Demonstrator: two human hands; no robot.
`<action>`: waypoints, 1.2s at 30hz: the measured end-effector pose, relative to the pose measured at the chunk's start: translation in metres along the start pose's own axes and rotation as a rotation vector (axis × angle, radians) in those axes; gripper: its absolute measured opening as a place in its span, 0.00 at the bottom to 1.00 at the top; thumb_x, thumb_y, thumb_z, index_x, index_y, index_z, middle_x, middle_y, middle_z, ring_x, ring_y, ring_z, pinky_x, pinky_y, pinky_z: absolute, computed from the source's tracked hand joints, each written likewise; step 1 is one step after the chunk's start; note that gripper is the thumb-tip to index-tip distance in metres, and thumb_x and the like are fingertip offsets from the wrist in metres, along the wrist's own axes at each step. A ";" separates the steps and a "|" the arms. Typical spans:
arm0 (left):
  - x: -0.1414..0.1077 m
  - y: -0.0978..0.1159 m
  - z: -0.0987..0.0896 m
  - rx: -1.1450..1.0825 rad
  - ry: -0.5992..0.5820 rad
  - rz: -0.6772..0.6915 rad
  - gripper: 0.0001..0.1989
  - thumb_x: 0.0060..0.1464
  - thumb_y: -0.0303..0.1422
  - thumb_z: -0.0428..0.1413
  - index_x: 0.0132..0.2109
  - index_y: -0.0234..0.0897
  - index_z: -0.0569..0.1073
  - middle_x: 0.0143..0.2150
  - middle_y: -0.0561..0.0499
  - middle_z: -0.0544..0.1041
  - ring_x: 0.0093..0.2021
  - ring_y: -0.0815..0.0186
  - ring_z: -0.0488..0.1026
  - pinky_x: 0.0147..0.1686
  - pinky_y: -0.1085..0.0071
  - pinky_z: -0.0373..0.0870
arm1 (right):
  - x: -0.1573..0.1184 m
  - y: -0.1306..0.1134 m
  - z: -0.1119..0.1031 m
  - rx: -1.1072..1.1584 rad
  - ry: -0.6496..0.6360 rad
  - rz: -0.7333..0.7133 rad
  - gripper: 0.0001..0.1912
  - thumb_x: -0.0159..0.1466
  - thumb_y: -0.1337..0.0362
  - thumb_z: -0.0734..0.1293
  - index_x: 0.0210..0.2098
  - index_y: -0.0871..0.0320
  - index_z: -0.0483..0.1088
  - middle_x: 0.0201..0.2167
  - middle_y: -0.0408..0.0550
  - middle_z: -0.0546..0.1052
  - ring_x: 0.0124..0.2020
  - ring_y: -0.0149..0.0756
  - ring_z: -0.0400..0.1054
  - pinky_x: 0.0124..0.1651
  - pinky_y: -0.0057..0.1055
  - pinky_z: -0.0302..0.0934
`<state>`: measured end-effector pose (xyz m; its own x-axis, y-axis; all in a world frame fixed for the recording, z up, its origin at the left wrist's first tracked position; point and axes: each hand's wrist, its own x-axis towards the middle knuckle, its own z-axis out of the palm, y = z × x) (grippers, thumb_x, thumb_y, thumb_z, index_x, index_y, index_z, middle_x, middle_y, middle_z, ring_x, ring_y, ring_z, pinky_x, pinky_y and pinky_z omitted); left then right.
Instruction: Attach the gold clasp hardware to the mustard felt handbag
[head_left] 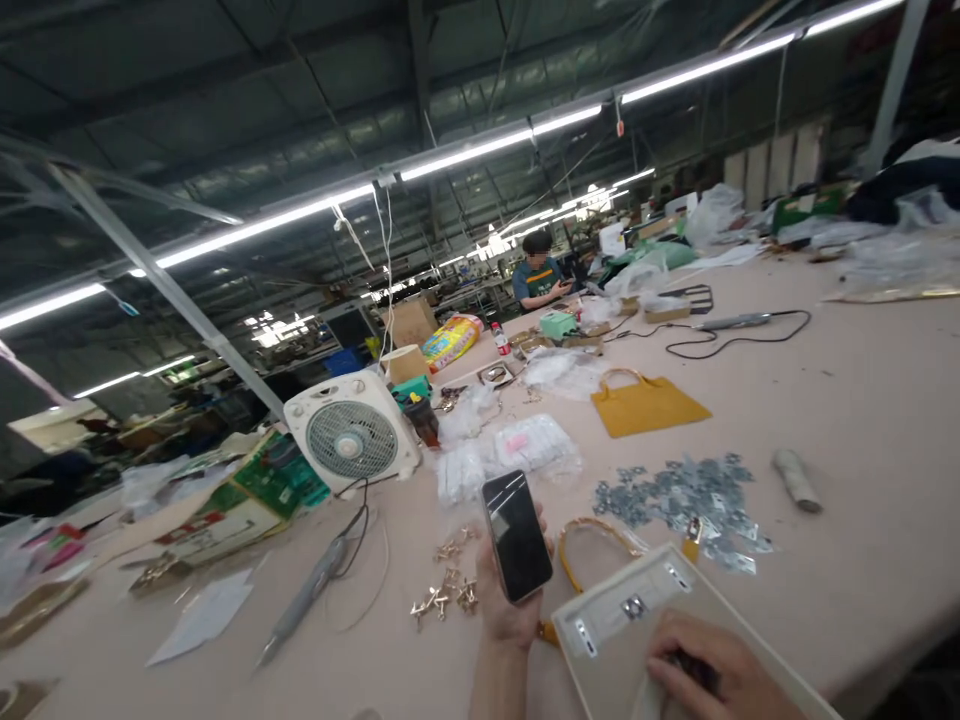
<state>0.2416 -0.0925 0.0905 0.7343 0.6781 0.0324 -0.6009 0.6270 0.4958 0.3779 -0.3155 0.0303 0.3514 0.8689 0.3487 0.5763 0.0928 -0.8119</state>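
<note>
Head view | left hand fingers hold phone upright | right hand fingers curled on a small dark part — on tray at 5 o'clock | steady the tray.

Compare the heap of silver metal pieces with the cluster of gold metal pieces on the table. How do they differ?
The silver pieces look flat and form a big, wide heap; the gold pieces look spiky and are few and scattered. The silver heap lies right of the phone in the left hand; the gold lies left. Both rest loose on the table.
</note>
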 end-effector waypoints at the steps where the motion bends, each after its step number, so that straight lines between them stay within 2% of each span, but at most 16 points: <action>1: -0.001 -0.004 -0.004 -0.005 -0.004 0.004 0.27 0.64 0.48 0.56 0.63 0.38 0.75 0.59 0.36 0.79 0.53 0.51 0.79 0.52 0.57 0.79 | -0.002 0.001 0.000 -0.008 -0.019 0.003 0.16 0.74 0.53 0.63 0.35 0.52 0.77 0.33 0.45 0.78 0.35 0.36 0.75 0.38 0.27 0.69; 5: -0.005 -0.005 -0.017 -0.045 -0.003 -0.019 0.29 0.63 0.50 0.55 0.63 0.37 0.75 0.59 0.36 0.78 0.52 0.54 0.79 0.50 0.60 0.79 | -0.009 0.007 0.004 -0.008 -0.069 0.041 0.16 0.75 0.52 0.63 0.37 0.53 0.76 0.34 0.45 0.77 0.36 0.37 0.73 0.40 0.29 0.67; 11: -0.009 -0.001 -0.028 -0.086 0.002 -0.077 0.31 0.63 0.50 0.54 0.60 0.28 0.76 0.59 0.33 0.77 0.49 0.55 0.79 0.47 0.62 0.79 | -0.010 0.006 0.006 0.033 -0.063 0.062 0.15 0.74 0.51 0.64 0.37 0.53 0.75 0.35 0.45 0.77 0.38 0.39 0.73 0.43 0.31 0.67; 19: -0.010 0.000 -0.040 -0.128 0.007 -0.095 0.33 0.63 0.52 0.54 0.62 0.28 0.74 0.62 0.34 0.76 0.51 0.55 0.78 0.48 0.62 0.79 | -0.008 0.001 0.007 0.004 -0.036 0.059 0.16 0.73 0.50 0.65 0.36 0.53 0.76 0.35 0.47 0.78 0.38 0.40 0.73 0.44 0.31 0.69; 27: -0.012 0.003 -0.039 -0.143 -0.012 -0.088 0.32 0.63 0.51 0.54 0.62 0.28 0.74 0.60 0.34 0.77 0.50 0.55 0.79 0.49 0.62 0.79 | -0.009 0.004 0.009 -0.038 -0.037 0.038 0.16 0.73 0.51 0.64 0.37 0.52 0.78 0.36 0.47 0.79 0.38 0.40 0.74 0.43 0.30 0.70; 36: -0.013 0.005 -0.038 -0.153 -0.019 -0.095 0.33 0.62 0.52 0.55 0.63 0.29 0.73 0.60 0.34 0.77 0.50 0.56 0.79 0.48 0.64 0.79 | -0.006 0.007 0.007 -0.061 -0.073 -0.010 0.16 0.73 0.52 0.65 0.37 0.54 0.78 0.33 0.48 0.79 0.35 0.39 0.75 0.39 0.27 0.72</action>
<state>0.2170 -0.0837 0.0595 0.7947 0.6069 0.0087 -0.5689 0.7398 0.3592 0.3746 -0.3170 0.0188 0.2925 0.9012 0.3197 0.6242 0.0733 -0.7778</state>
